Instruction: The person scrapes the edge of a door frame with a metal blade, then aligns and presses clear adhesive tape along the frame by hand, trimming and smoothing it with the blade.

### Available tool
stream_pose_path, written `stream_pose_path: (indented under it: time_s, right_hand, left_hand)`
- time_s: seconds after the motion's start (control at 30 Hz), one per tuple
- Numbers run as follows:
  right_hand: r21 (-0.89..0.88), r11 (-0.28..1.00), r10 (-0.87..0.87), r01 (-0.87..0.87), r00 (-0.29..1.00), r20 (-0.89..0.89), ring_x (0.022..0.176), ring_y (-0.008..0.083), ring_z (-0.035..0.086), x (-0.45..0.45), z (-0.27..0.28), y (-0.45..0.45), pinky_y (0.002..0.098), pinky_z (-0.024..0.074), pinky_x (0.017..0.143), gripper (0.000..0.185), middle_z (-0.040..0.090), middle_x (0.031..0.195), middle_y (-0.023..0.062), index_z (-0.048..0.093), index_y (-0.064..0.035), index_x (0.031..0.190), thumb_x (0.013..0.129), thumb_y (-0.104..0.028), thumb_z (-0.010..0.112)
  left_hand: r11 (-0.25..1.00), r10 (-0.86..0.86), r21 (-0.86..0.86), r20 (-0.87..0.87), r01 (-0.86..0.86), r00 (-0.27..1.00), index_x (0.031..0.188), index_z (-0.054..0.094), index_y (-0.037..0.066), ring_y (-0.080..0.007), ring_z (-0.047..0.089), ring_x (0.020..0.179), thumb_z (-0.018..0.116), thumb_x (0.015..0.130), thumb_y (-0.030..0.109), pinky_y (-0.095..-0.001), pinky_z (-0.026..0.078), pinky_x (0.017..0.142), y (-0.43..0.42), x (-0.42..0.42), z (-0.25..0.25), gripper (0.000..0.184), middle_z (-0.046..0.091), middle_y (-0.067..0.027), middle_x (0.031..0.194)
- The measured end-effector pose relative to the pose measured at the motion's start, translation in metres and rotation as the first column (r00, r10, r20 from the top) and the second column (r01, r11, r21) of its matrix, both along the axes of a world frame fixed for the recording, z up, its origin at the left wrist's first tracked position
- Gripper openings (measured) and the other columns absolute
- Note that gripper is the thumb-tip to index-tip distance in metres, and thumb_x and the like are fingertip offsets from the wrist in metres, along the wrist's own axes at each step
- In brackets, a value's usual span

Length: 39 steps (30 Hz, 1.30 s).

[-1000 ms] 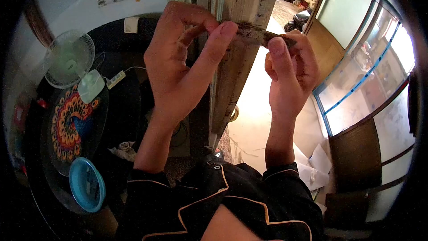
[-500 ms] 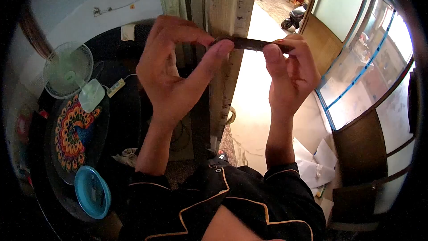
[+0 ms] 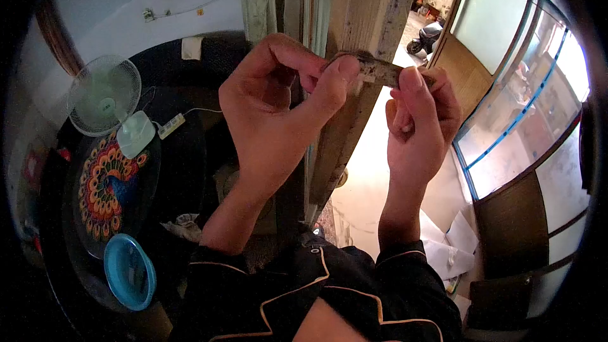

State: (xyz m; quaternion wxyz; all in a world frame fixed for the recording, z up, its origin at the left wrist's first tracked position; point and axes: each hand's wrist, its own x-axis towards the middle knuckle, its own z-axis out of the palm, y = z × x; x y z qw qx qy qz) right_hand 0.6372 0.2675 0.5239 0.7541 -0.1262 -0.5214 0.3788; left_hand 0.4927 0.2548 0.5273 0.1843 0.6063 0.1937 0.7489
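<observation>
A short, flat, dark strip [image 3: 381, 73] with worn, mottled markings is stretched between my two hands, raised in front of the wooden door frame. What it is made of, I cannot tell. My left hand [image 3: 269, 120] pinches its left end between thumb and forefinger. The right end is clamped between the thumb and curled fingers of my right hand [image 3: 421, 123]. My fingers cover both ends of the strip.
Beside me on the left, a round black table with a peacock picture [image 3: 104, 190] bears a fan [image 3: 135, 134], a power strip [image 3: 171, 125] and a blue basin [image 3: 130, 272]. A wooden door frame [image 3: 354, 19] stands ahead. White papers [image 3: 449, 247] lie at right, near glazed panels [image 3: 506, 114].
The strip has tilted down to the right and turned its broad face more toward me. Both hands sit slightly farther right and lower in view, while the background has also shifted right.
</observation>
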Motion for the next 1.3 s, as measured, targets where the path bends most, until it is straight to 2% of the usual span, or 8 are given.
stream_pose_path:
  time_s: [0.27, 0.5, 0.6, 0.77, 0.83, 1.03, 1.1, 1.3]
  right_hand:
    - [-0.046, 0.995, 0.08, -0.084, 0.993, -0.082, 0.04, 0.0008, 0.035, 0.003, 0.012, 0.001, 0.0191, 0.02, 0.034, 0.027, 0.058, 0.062, 0.0062, 0.048, -0.0075, 0.068, 0.087, -0.006, 0.067]
    - [-0.018, 0.99, 0.141, -0.142, 0.988, -0.055, 0.041, 0.0017, 0.036, 0.0, 0.027, 0.007, 0.0185, 0.0211, 0.036, 0.025, 0.049, 0.056, -0.0014, 0.049, -0.007, 0.069, 0.09, -0.005, 0.062]
    - [0.037, 0.996, 0.087, -0.084, 0.99, -0.11, 0.042, 0.0037, 0.038, -0.004, 0.004, 0.007, 0.0194, 0.0236, 0.038, 0.027, 0.05, 0.056, 0.0005, 0.046, -0.0075, 0.071, 0.094, -0.012, 0.061]
    - [0.067, 0.997, 0.037, -0.029, 0.992, -0.117, 0.041, 0.0033, 0.037, -0.008, 0.008, 0.005, 0.0197, 0.0229, 0.038, 0.03, 0.051, 0.056, 0.0016, 0.044, -0.0073, 0.07, 0.093, -0.012, 0.061]
    - [0.057, 0.998, 0.043, -0.037, 0.993, -0.111, 0.041, 0.0032, 0.037, -0.008, 0.007, 0.003, 0.0196, 0.0227, 0.038, 0.03, 0.051, 0.056, 0.002, 0.043, -0.0071, 0.069, 0.093, -0.011, 0.061]
    - [0.039, 0.996, -0.079, 0.083, 0.991, -0.108, 0.041, 0.0022, 0.037, -0.014, 0.005, 0.0, 0.0187, 0.0213, 0.038, 0.028, 0.05, 0.054, 0.0024, 0.046, -0.006, 0.071, 0.093, -0.011, 0.062]
    - [0.09, 0.984, -0.152, 0.154, 0.988, -0.027, 0.04, 0.0007, 0.024, -0.013, 0.007, 0.0, 0.0188, 0.0154, 0.036, 0.026, 0.035, 0.052, -0.0048, 0.047, -0.0095, 0.073, 0.098, -0.013, 0.053]
    - [0.04, 0.997, -0.062, 0.066, 0.995, -0.077, 0.039, -0.0005, 0.026, -0.013, 0.029, 0.0, 0.0176, 0.0157, 0.034, 0.021, 0.037, 0.052, -0.0045, 0.051, -0.0097, 0.076, 0.096, -0.012, 0.056]
  left_hand:
    - [0.999, 0.016, -0.038, 0.038, -0.014, 0.999, 0.067, 0.05, 0.007, -0.0058, 0.047, 0.067, 0.069, 0.082, -0.003, -0.0204, 0.039, 0.063, -0.006, 0.012, 0.016, 0.026, 0.053, 0.0017, 0.072]
    - [0.991, -0.065, 0.122, 0.042, 0.06, 0.997, 0.075, 0.055, 0.003, -0.0029, 0.048, 0.061, 0.071, 0.084, 0.008, -0.0182, 0.037, 0.054, 0.007, 0.005, 0.015, 0.019, 0.054, 0.0002, 0.068]
    - [0.941, 0.285, 0.219, -0.09, -0.26, 0.954, 0.084, 0.052, -0.001, -0.0129, 0.045, 0.075, 0.057, 0.091, 0.034, -0.0259, 0.036, 0.063, -0.013, -0.023, 0.001, 0.036, 0.05, -0.0097, 0.082]
    - [0.949, 0.302, 0.177, -0.257, -0.262, 0.918, 0.082, 0.055, -0.001, -0.0099, 0.046, 0.073, 0.064, 0.088, 0.023, -0.0228, 0.034, 0.062, -0.016, -0.01, 0.016, 0.026, 0.051, -0.005, 0.08]
    - [0.985, 0.134, -0.054, -0.341, -0.162, 0.93, 0.079, 0.057, 0.001, -0.007, 0.045, 0.068, 0.064, 0.089, 0.014, -0.0212, 0.034, 0.06, -0.02, -0.007, 0.019, 0.019, 0.051, -0.0013, 0.075]
    - [0.998, 0.054, 0.05, -0.242, -0.043, 0.969, 0.077, 0.057, 0.002, -0.0021, 0.043, 0.057, 0.065, 0.09, 0.011, -0.0185, 0.032, 0.05, 0.002, -0.01, 0.01, 0.018, 0.051, 0.0006, 0.063]
    - [0.998, 0.051, 0.04, -0.241, -0.043, 0.969, 0.076, 0.057, 0.002, -0.0008, 0.041, 0.057, 0.065, 0.091, 0.011, -0.0178, 0.03, 0.05, 0.0, -0.008, 0.014, 0.018, 0.05, 0.0019, 0.063]
    - [0.999, 0.038, 0.001, -0.162, -0.038, 0.986, 0.075, 0.056, 0.003, 0.0022, 0.037, 0.057, 0.064, 0.091, 0.01, -0.0167, 0.026, 0.049, -0.007, 0.0, 0.025, 0.019, 0.047, 0.0065, 0.062]
